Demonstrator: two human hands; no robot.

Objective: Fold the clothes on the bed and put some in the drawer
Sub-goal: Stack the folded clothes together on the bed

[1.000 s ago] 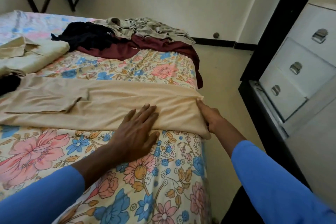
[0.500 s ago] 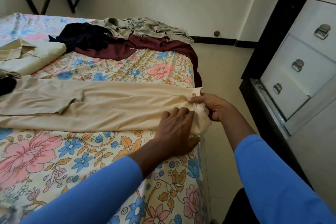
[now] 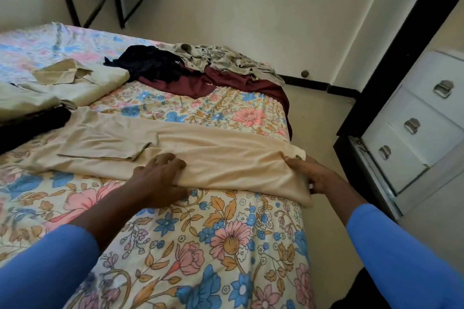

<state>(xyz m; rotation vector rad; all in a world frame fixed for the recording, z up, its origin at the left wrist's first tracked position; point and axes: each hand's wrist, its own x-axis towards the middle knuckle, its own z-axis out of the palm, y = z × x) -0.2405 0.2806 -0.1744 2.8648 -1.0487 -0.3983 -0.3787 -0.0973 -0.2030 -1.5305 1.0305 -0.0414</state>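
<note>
Head view, bed: floral-printed quilted bed (image 3: 226, 246) lies under the left hand (image 3: 158, 178) and right hand (image 3: 316, 175), serving as the folding surface.
Garment: long beige knit garment (image 3: 213, 153) is spread flat between the hands, likely to square a fold.
Drawers: white drawer chest with metal handles (image 3: 414, 138), right of the right hand, is closed and must be opened before stowing.
Heap: crumpled heap of maroon, black and grey clothes (image 3: 200, 85) lies beyond the hands, unfolded.
Stack: folded khaki clothes (image 3: 82, 83) sit beyond the left hand.
Left hand: curled fingers grip the near hem.
Right hand: grasps the garment's end.
</note>
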